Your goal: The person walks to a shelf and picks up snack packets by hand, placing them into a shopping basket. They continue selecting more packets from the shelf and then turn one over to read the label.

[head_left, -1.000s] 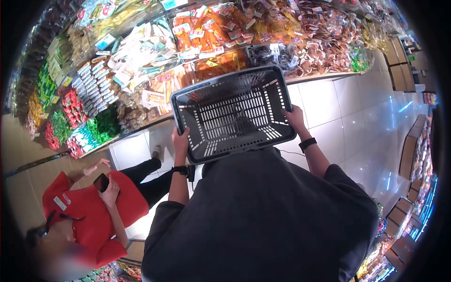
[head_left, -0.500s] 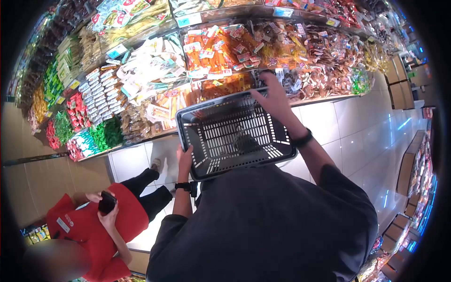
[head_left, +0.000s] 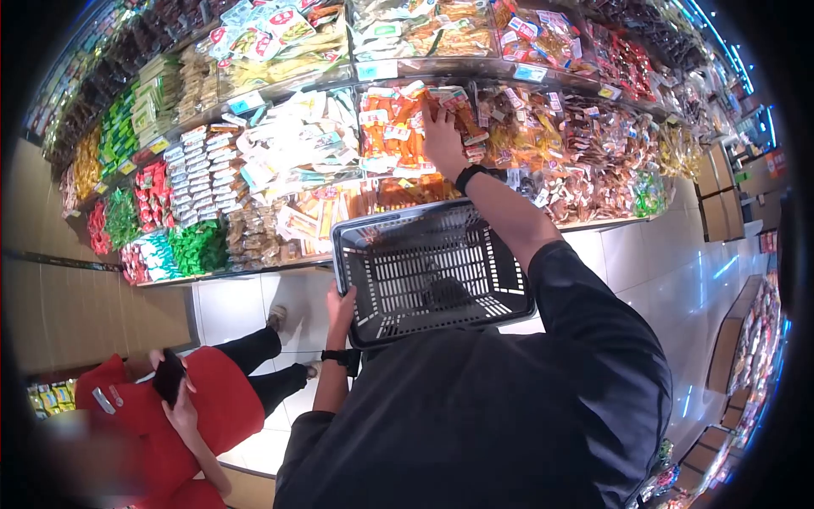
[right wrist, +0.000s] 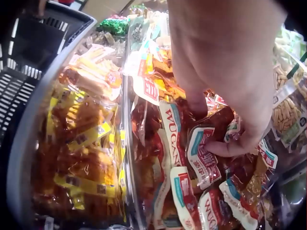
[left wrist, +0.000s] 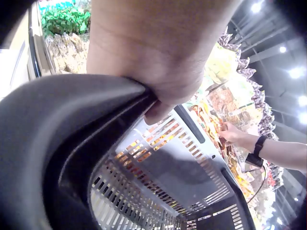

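An empty dark grey basket (head_left: 424, 271) with slotted walls is held against the front of the body. My left hand (head_left: 340, 307) grips its left rim; in the left wrist view that hand (left wrist: 158, 86) is wrapped over the dark rim. My right hand (head_left: 443, 140) reaches past the basket into a bin of orange-red snack packets (head_left: 394, 136). In the right wrist view the right hand (right wrist: 225, 96) has its fingers down among the packets, thumb on a packet with a white and red label (right wrist: 204, 158). Whether it pinches one is unclear.
Tiered bins of packaged snacks (head_left: 297, 136) stretch across the front, with price tags along their edges. A person in a red top (head_left: 225, 394) stands at the left, holding a phone (head_left: 170, 377). Tiled floor (head_left: 653, 254) lies right; more shelves (head_left: 750, 339) stand beyond it.
My right hand has let go of the basket's right rim and moved forward and left into the orange-red packets. The left hand still holds the basket, which sits lower in the view.
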A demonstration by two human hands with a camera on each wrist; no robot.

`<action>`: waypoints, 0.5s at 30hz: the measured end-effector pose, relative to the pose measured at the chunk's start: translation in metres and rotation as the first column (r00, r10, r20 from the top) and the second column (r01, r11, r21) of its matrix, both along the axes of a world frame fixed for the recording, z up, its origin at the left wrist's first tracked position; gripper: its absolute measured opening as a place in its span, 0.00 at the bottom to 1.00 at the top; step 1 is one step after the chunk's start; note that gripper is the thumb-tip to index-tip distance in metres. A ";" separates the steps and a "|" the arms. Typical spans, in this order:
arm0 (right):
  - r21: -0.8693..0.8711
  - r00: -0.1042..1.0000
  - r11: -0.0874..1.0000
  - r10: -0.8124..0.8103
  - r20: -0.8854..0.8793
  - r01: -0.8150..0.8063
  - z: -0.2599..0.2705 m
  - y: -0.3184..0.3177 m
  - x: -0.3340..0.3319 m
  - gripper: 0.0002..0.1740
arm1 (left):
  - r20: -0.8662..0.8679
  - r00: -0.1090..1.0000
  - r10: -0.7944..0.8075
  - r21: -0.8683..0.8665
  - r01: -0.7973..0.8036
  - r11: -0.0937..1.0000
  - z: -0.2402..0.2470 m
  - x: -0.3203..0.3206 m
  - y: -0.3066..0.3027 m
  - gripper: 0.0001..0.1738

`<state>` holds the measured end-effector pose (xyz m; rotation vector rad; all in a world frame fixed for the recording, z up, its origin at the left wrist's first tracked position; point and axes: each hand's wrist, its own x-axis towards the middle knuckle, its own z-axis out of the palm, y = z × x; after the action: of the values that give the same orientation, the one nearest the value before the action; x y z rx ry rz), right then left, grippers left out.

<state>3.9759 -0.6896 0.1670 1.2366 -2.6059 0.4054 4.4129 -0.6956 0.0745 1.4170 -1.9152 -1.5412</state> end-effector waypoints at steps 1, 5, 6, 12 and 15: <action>-0.001 1.000 1.000 0.011 -0.003 -0.011 -0.001 -0.002 -0.004 0.46 | -0.001 1.000 0.009 0.045 -0.009 0.999 0.008 -0.002 0.003 0.14; -0.170 0.997 0.984 0.044 -0.067 -0.055 0.007 0.000 -0.016 0.43 | -0.076 0.997 0.009 0.015 -0.008 1.000 -0.015 0.002 0.000 0.15; -0.168 0.996 0.984 0.044 -0.072 -0.056 0.014 0.002 -0.016 0.43 | -0.063 0.998 -0.001 0.033 0.003 0.999 -0.018 0.002 -0.002 0.15; -0.569 0.953 0.814 0.252 0.167 -0.115 0.047 0.046 0.027 0.33 | -0.070 0.998 -0.001 0.053 0.005 0.999 -0.025 0.003 -0.001 0.17; -0.539 0.680 0.842 0.389 0.621 0.010 0.069 0.098 0.098 0.32 | 0.006 1.000 -0.015 0.037 0.014 0.999 -0.052 0.010 -0.006 0.19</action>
<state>4.0739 -0.5916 0.2363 1.3337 -2.5855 1.8311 4.4228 -0.7016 0.0226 1.4283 -1.9145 -1.5880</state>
